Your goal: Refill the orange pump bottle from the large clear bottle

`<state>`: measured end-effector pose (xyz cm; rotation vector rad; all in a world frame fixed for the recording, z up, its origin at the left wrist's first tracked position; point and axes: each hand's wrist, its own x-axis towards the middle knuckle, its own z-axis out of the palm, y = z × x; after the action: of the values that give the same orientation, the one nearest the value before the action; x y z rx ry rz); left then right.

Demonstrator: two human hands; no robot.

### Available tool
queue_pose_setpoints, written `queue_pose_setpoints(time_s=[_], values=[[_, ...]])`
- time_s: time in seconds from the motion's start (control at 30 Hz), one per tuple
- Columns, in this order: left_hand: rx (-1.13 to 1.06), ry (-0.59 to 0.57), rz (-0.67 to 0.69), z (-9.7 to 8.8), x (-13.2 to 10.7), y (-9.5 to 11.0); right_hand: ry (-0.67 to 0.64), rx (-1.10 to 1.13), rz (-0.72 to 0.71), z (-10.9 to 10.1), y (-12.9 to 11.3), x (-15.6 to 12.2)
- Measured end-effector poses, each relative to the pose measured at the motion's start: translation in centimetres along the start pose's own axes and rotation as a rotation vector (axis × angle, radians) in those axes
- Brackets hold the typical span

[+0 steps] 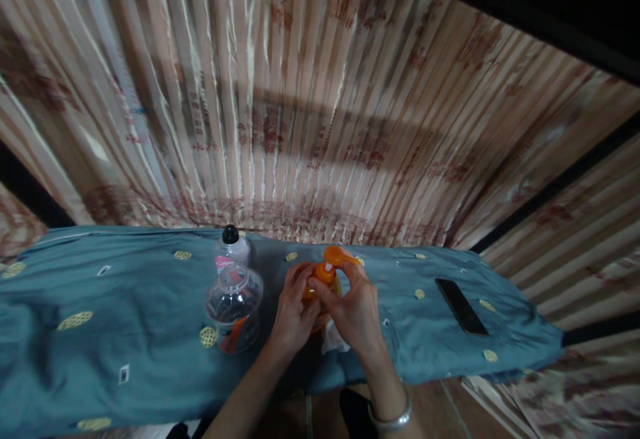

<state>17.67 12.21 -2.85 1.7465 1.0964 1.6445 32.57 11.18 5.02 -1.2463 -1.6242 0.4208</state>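
Note:
An orange pump bottle [326, 274] stands at the middle of the cloth-covered surface, its spout pointing right. My left hand [296, 306] is wrapped round the left side of the bottle near its neck. From the right, my right hand [356, 302] closes its fingers on the pump collar, just under the orange pump head [340, 256]. Much of the bottle's body is hidden behind both hands. Something white and crumpled, perhaps a tissue [334, 339], shows below my right hand.
A clear plastic bottle [235, 306] with an orange patch stands to the left, a black-capped bottle [233, 246] behind it. On the right lies a black phone [461, 306]. Teal patterned cloth [150, 319] covers the surface; pleated curtains [300, 126] and dark bars surround it.

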Motion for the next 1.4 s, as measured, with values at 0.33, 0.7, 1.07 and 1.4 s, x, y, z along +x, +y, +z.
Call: queue_pose_setpoints(time_s=[0.33,0.7,1.07,1.4], values=[[0.023,0.014,-0.014,0.1,-0.1,0.8,-0.26,0.201,-0.118,-1.8,1.7,0.4],[0.024,0.003,0.009,-0.4,-0.2,0.0,-0.038,-0.02,-0.027,-0.2,0.0,0.0],[0.011,-0.028,-0.03,-0.2,-0.3,0.4,-0.072,0.056,-0.112,0.0,0.2,0.2],[-0.012,-0.032,-0.006,0.0,-0.3,0.8,-0.184,0.082,-0.162,-0.7,0.7,0.4]])
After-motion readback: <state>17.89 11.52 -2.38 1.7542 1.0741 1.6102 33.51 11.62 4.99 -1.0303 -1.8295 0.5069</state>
